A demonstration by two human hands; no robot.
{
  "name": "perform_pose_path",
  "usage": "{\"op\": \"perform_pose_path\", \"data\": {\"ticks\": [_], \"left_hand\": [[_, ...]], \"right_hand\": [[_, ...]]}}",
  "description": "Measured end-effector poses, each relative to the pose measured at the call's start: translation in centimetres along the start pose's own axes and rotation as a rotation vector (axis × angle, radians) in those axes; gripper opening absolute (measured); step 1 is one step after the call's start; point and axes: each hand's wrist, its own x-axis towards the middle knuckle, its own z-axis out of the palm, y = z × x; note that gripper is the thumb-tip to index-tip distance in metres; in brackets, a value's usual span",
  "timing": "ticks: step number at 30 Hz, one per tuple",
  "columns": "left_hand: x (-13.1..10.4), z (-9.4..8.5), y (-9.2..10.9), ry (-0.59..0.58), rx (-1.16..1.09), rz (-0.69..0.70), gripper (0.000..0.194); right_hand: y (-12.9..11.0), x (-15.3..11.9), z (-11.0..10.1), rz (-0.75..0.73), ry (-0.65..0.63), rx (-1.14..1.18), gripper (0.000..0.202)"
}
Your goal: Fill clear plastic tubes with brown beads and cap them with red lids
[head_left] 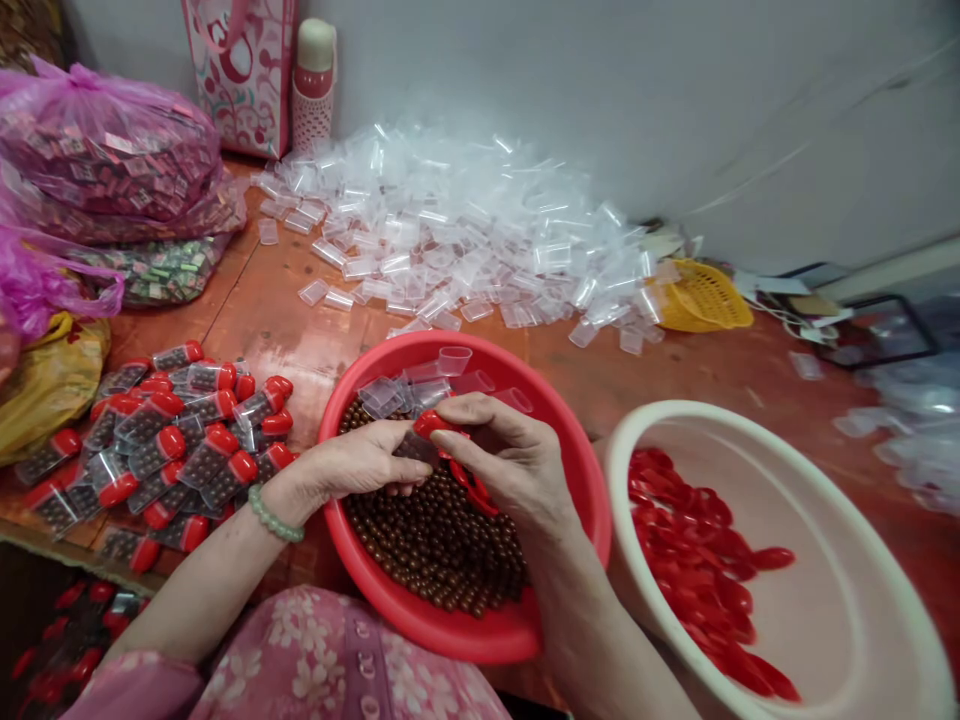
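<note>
Over a red basin point(577, 480) of small round brown balls point(442, 545), my two hands meet at one small clear plastic container point(421, 450) filled with dark balls. My left hand point(375, 455) pinches its body. At its mouth, my right hand point(504, 450) grips a red cap point(430, 424) between thumb and fingers. More red caps point(477, 490) show beneath the right palm, seemingly tucked in the curled fingers. Several empty clear containers point(455, 360) lie in the basin's far side. How firmly the cap sits on the container cannot be made out.
Filled, red-capped containers point(180, 440) are heaped at left. A white tub point(832, 520) with red caps point(705, 560) stands at right. Behind lie a pile of clear containers point(450, 230), a yellow basket point(697, 295), tied plastic bags point(112, 150) and a bottle point(313, 85).
</note>
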Motion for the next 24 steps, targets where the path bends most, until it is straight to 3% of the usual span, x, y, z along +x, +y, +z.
{"op": "perform_pose_path", "data": {"ticks": [11,17,19,22,24], "left_hand": [[0.0,-0.1,-0.1,-0.03,0.0,0.03,0.012],[-0.1,-0.3,-0.3,-0.062,-0.093,0.031,0.025],[-0.1,-0.4,-0.4,-0.061,-0.15,0.042,0.028],[0.1,-0.6,-0.6,-0.066,-0.219,0.066,0.028],[0.2,-0.6,-0.7,-0.071,-0.262,0.065,0.028]], "right_hand": [[0.0,-0.4,0.1,-0.019,-0.012,-0.083,0.009],[0.3,-0.8,0.3,-0.086,-0.019,-0.231,0.011],[0.5,-1.1,0.3,-0.15,-0.062,-0.345,0.03],[0.7,-1.5,0.5,-0.248,-0.13,-0.538,0.077],[0.7,-1.6,0.9,-0.301,-0.153,-0.637,0.092]]}}
